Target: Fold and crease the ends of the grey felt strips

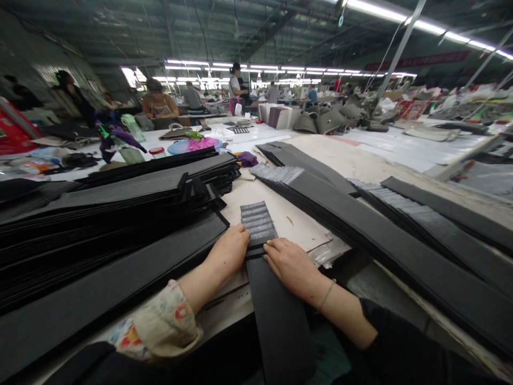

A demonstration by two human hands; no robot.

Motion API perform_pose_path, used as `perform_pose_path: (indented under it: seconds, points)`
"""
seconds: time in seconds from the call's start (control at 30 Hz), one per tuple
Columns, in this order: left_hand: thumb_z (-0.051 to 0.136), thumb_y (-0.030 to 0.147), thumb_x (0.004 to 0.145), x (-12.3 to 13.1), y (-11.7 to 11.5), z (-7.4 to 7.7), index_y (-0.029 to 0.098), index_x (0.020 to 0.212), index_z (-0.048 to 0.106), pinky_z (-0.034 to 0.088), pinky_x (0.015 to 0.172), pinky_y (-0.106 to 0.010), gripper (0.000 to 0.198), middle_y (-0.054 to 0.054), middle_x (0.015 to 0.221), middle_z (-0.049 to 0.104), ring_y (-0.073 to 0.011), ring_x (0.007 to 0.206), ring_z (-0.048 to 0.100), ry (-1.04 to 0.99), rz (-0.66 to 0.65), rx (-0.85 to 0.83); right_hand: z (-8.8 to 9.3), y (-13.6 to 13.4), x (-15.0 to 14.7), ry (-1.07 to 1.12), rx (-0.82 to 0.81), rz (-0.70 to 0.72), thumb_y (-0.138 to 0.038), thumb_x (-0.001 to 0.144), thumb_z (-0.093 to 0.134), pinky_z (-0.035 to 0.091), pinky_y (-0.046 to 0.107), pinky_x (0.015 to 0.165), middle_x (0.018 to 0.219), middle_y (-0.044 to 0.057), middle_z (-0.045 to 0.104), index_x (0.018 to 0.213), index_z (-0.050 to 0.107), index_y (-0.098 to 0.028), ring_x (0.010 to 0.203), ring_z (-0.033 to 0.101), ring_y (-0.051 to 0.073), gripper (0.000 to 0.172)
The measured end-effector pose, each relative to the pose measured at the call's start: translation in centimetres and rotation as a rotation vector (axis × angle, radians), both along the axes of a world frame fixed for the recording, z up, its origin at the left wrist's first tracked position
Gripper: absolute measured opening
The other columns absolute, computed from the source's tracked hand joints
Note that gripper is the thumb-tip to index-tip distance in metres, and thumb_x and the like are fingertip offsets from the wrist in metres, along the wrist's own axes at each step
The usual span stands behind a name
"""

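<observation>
A long dark grey strip [276, 315] runs from the table edge down over my lap. Its far end bears a ribbed, shiny grey patch [256, 220]. My left hand [230, 245] is closed on the strip's left edge, just below the ribs. On the right edge, my right hand [290, 264] pinches the strip with thumb and fingers, its palm lying over the material. Between the hands a narrow black band [256, 250] crosses the strip. The undersides of the fingers are hidden.
Stacked black strips [120, 214] lie at the left. More grey strips [352, 224] fan out at the right, with ribbed ends toward the back. A blue basin [176, 147] and a purple cloth [247, 159] sit farther back. Several people work in the background.
</observation>
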State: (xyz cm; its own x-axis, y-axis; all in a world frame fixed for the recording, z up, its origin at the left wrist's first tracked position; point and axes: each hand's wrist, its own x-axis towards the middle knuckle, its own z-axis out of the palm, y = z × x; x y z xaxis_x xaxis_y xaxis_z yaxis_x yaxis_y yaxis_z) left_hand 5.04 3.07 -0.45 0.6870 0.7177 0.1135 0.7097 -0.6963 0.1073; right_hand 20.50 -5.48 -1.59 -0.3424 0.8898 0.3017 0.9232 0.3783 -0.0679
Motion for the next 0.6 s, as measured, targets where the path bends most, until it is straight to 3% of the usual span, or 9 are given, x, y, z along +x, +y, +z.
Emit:
perform_pose_path:
  seconds: [0.1, 0.27, 0.4, 0.6]
  points:
    - [0.038, 0.018, 0.083, 0.3, 0.0, 0.0, 0.015, 0.083, 0.059, 0.042, 0.079, -0.030, 0.021, -0.007, 0.086, 0.056, -0.0184, 0.085, 0.053, -0.041, 0.039, -0.022, 0.0, 0.0, 0.0, 0.010, 0.009, 0.004, -0.019, 0.086, 0.043, 0.044, 0.032, 0.078, 0.085, 0.008, 0.055, 0.090, 0.057, -0.014, 0.086, 0.051, 0.020, 0.015]
    - [0.050, 0.029, 0.076, 1.2, 1.9, 0.8, 0.015, 0.088, 0.057, 0.044, 0.073, -0.030, 0.020, -0.007, 0.087, 0.062, -0.0200, 0.082, 0.057, -0.055, 0.174, -0.309, -0.1, 0.1, 0.1, 0.020, 0.010, 0.009, -0.020, 0.087, 0.041, 0.044, 0.033, 0.078, 0.085, 0.008, 0.055, 0.092, 0.056, -0.014, 0.087, 0.051, 0.020, 0.017]
    - [0.059, 0.033, 0.067, 2.7, 3.4, 1.2, 0.014, 0.092, 0.060, 0.046, 0.073, -0.027, 0.031, -0.006, 0.092, 0.065, -0.0201, 0.084, 0.060, -0.012, 0.117, -0.443, -0.3, 0.0, 0.1, 0.029, 0.003, -0.005, -0.020, 0.087, 0.040, 0.043, 0.033, 0.080, 0.088, 0.009, 0.056, 0.094, 0.056, -0.013, 0.089, 0.050, 0.020, 0.019]
    - [0.057, 0.014, 0.064, 5.1, 3.7, 1.3, 0.016, 0.101, 0.060, 0.045, 0.078, -0.020, 0.038, -0.001, 0.098, 0.066, -0.0149, 0.088, 0.060, -0.045, -0.012, -0.517, -0.6, 0.0, 0.2, 0.068, 0.014, -0.027, -0.021, 0.087, 0.040, 0.044, 0.035, 0.081, 0.091, 0.009, 0.057, 0.095, 0.057, -0.013, 0.091, 0.051, 0.021, 0.020]
